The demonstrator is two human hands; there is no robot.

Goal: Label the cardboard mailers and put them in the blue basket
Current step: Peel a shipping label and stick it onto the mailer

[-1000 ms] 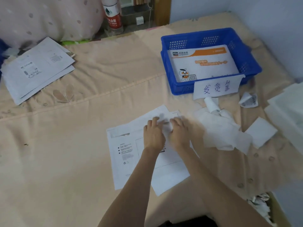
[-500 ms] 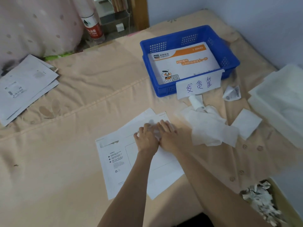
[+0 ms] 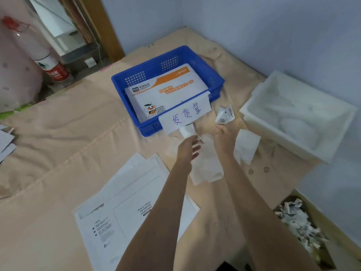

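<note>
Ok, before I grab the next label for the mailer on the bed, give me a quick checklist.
1. Mailer flat, printed side up: ok.
2. Its waybill box labelled: not ok, bare.
3. Left hand free, near label roll: ok.
4. Right hand empty: cannot tell, blurred.
5. Blue basket has room: ok, one orange-printed mailer shows inside.

Peach-sheeted bed (image 3: 64,137), blue basket (image 3: 125,83), mailers (image 3: 125,218), white tub (image 3: 252,112)
</note>
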